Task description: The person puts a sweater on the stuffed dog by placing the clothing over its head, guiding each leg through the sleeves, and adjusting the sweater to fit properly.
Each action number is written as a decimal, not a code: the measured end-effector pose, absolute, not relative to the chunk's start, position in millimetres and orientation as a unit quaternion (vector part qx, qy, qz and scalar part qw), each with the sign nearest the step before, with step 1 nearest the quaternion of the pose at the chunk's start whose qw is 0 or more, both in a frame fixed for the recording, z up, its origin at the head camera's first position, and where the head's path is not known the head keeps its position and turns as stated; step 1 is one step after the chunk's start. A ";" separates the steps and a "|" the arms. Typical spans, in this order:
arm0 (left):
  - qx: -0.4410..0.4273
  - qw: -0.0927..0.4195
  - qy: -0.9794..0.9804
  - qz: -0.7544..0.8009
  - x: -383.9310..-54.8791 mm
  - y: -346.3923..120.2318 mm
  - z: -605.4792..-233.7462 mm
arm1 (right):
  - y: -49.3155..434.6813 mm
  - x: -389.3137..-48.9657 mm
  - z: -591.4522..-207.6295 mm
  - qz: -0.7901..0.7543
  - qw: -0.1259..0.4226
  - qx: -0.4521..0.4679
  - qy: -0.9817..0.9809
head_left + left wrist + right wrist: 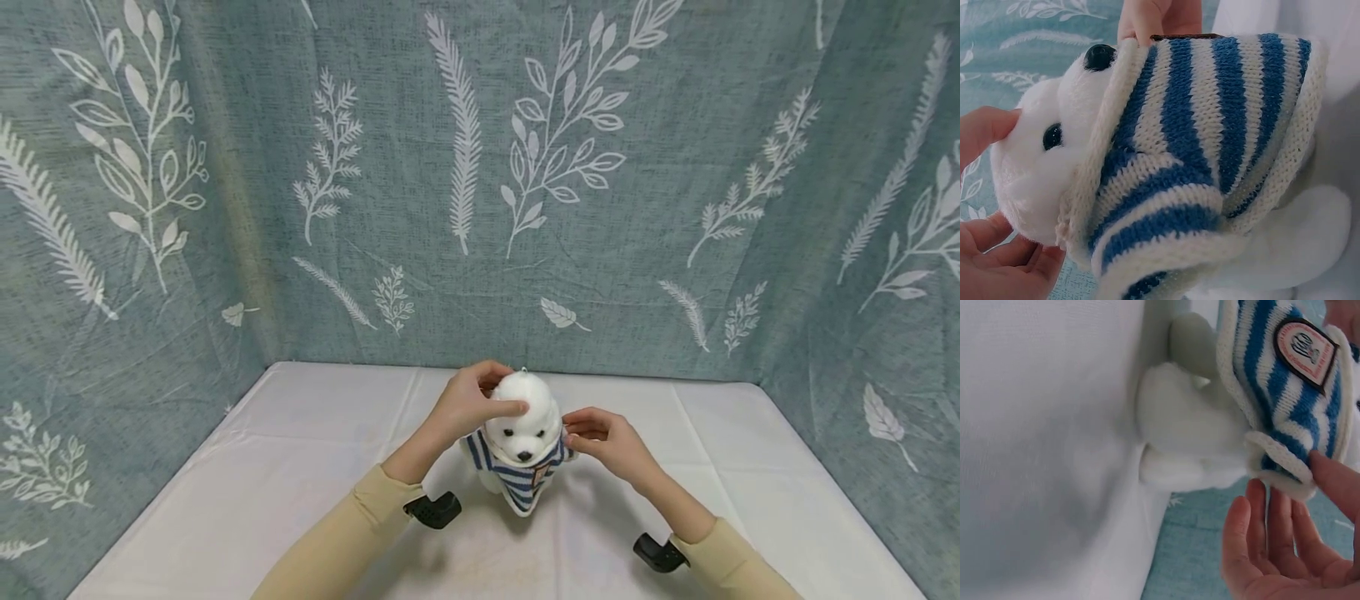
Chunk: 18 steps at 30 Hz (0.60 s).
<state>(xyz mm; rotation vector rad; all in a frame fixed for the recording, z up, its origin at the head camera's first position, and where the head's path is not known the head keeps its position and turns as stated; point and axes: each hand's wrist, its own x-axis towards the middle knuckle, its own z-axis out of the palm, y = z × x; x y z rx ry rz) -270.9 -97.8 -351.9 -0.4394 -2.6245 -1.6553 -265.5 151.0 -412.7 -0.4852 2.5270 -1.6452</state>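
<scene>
A white plush dog (522, 414) in a blue-and-white striped knit sweater (1200, 112) is upright on the table, its face toward me. My left hand (467, 406) holds the head from the left, thumb across the forehead and fingers behind. At the other side, my right hand (617, 447) pinches the sweater's sleeve (1285, 459), thumb on top and fingers beneath. A badge (1305, 353) with a dark border is on the sweater's front. The plush dog's white legs (1185, 419) show below the hem, against the white cloth.
White cloth (300, 467) covers the table. Blue-green curtains (405, 208) with white leaf prints stand behind it and on both sides. Each wrist bears a black camera, the left one (435, 510) close to the plush dog's lower left.
</scene>
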 end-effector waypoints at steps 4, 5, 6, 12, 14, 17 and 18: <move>-0.143 0.007 -0.839 -0.526 -271.3 -96.7 -351.7 | 148.8 -266.1 -413.9 -0.530 0.039 -0.153 0.834; -0.142 0.007 -0.839 -0.525 -271.1 -96.6 -351.4 | 148.7 -266.1 -414.1 -0.527 0.039 -0.152 0.835; -0.142 0.007 -0.839 -0.525 -271.0 -96.4 -351.4 | 148.6 -266.2 -414.5 -0.528 0.039 -0.149 0.835; -0.139 0.006 -0.839 -0.526 -270.6 -96.2 -351.4 | 150.0 -266.7 -418.2 -0.529 0.039 -0.138 0.837; -0.140 0.007 -0.837 -0.529 -270.9 -96.5 -351.5 | 150.1 -266.7 -419.3 -0.530 0.038 -0.138 0.836; -0.142 0.006 -0.834 -0.533 -271.2 -96.9 -352.0 | 147.7 -263.2 -415.6 -0.536 0.039 -0.127 0.834; -0.143 0.006 -0.833 -0.534 -271.3 -97.1 -352.3 | 147.2 -262.8 -415.8 -0.536 0.040 -0.123 0.834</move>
